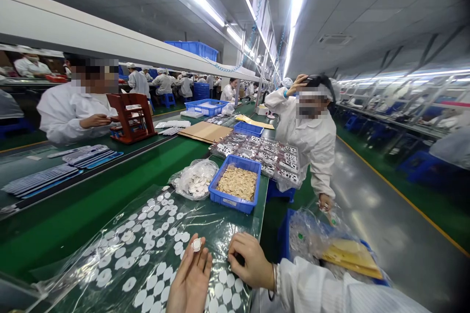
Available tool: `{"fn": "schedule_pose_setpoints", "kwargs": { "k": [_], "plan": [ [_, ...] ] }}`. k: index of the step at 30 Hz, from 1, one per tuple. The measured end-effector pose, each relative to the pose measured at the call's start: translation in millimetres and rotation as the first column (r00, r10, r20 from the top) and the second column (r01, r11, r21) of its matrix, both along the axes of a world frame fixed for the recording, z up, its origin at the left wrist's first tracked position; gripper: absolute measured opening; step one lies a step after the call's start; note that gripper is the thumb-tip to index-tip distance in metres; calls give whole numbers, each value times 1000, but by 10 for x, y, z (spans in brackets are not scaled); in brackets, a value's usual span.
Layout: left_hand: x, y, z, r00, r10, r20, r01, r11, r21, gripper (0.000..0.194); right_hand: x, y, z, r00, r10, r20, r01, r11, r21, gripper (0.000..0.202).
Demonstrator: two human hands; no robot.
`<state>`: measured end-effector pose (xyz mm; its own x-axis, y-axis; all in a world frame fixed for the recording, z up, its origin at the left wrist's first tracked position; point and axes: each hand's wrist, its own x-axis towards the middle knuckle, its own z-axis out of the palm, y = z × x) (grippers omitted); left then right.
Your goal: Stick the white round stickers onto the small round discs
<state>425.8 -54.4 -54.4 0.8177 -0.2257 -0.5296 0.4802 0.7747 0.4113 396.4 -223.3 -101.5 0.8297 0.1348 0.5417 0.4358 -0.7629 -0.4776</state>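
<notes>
My left hand (194, 274) is turned palm up over the table, holding a small round white disc (197, 244) at its fingertips. Beside it on the right, my right hand (249, 260) hangs with its fingers curled together; whether anything is pinched in them is hidden. Many flat white round pieces (157, 287) lie spread beneath and around both hands on a clear plastic sheet (121, 234). Just beyond my hands stands a blue bin (235, 201) full of small tan round pieces (237, 182). A clear bag (196, 179) of white pieces sits to its left.
Bagged trays of parts (268, 154) and a cardboard sheet (205, 131) lie farther back. A co-worker (308, 132) stands at right, reaching into a blue crate (284, 234) on the floor. Another person (77, 107) sits across the green belt (121, 188), by a red-brown fixture (132, 117).
</notes>
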Motion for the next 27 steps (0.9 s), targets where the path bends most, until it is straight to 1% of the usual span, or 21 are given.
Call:
{"fn": "schedule_pose_setpoints", "kwargs": {
  "k": [5,8,13,17,20,27],
  "plan": [
    [-19,-6,8,999,9,31,-8,1000,-20,39,-8,-3,-8,1000,4,-26,-4,1000,9,10],
    [-21,-12,10,1000,15,9,-15,1000,-11,40,-17,-1,-17,1000,5,-30,-5,1000,12,12],
    [-9,-3,-26,999,15,32,-13,999,-42,41,-25,-2,-32,1000,10,-24,-9,1000,11,12],
    [-27,-8,-50,1000,19,16,-19,999,-31,40,-43,1,-25,999,13,-37,-13,1000,16,14],
    [-46,-24,-56,998,28,47,-25,998,-59,39,-60,0,-28,999,24,-44,-23,999,22,16],
    [-83,-38,-79,995,65,69,-59,995,-76,32,-82,-36,-108,997,63,-38,-62,998,10,18]
  ]
}}
